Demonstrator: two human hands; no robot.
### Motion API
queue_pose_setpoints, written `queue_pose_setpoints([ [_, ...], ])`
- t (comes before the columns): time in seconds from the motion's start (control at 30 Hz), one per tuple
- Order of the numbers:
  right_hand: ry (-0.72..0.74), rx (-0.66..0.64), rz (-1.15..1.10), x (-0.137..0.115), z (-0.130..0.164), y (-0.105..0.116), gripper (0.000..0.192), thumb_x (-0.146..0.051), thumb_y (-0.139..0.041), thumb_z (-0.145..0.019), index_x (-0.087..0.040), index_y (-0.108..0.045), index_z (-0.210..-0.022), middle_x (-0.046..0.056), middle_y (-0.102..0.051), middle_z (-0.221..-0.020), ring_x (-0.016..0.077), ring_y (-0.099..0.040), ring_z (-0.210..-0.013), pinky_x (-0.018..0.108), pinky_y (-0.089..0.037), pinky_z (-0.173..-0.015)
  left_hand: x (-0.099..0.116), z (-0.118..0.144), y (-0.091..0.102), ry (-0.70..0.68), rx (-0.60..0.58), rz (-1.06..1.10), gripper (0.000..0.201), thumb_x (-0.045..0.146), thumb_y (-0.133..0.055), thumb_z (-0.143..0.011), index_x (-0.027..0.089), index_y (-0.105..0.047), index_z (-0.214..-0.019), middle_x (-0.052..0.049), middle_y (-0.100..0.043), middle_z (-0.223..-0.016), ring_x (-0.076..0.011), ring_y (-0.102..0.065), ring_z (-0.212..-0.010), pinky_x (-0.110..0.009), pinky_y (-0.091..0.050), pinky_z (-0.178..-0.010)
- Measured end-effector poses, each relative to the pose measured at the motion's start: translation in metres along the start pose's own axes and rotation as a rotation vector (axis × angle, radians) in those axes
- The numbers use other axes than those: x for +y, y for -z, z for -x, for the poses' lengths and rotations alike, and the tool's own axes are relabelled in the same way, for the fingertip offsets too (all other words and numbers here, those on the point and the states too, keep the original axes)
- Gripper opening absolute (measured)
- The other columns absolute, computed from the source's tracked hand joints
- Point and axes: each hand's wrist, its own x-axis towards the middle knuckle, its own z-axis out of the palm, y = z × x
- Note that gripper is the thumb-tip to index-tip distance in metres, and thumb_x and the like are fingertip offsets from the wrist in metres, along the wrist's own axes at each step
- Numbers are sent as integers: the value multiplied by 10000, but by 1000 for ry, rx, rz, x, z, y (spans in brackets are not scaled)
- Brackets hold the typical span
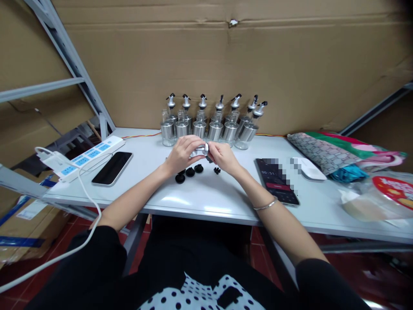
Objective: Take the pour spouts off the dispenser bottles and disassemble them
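Both my hands meet over the middle of the table. My left hand (183, 154) is closed around a silver pourer spout (203, 149), its fingers curled over the top. At the spout's right end, my right hand (225, 156) pinches it; a dark bit shows under these fingers, too small to make out. Below my left hand lie several black stoppers (190, 172). A small cluster of tiny black pieces (217, 170) sits below my right hand. Behind the hands stand glass-and-steel oil bottles (199, 129) without spouts, and further back bottles topped with silver spouts (235, 102).
On the left are a power strip (93, 154), a dark phone (112, 168) and a white cable (84, 189). A phone showing a timer (274, 185), a white device (309, 168), a patterned bag (322, 150) and a plastic tub (377, 198) lie right. Cardboard (193, 60) walls the back.
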Motion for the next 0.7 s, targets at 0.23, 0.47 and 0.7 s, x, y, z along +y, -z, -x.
queue_pose_setpoints([
  [0.23, -63, -167, -172, 5, 0, 0, 643, -726, -275, -858, -197, -433, -528, -27, -462, -415, 92, -426, -421, 240, -360, -529, -2, 0, 1, -10, -23, 119, 393, 415, -641, -821, 185, -544, -1124, -117, -643, -1069, -239, -590, -1073, -417, -483, -929],
  [0.47, -72, -177, -261, 5, 0, -2, 579, -695, -338, -861, -198, -432, -579, -54, -450, -418, 77, -405, -397, 224, -359, -510, -2, 2, -2, -6, -6, 171, 381, 376, -643, -827, 162, -545, -1127, -119, -661, -1013, -203, -641, -965, -350, -530, -830],
  [0.7, -113, -199, -388, 1, -1, 0, 577, -727, -411, -809, -192, -454, -599, -48, -476, -452, 78, -460, -411, 219, -391, -486, -3, -3, 4, -28, 57, 196, 356, 365, -682, -801, 146, -587, -1066, -93, -697, -936, -160, -670, -851, -274, -542, -757],
])
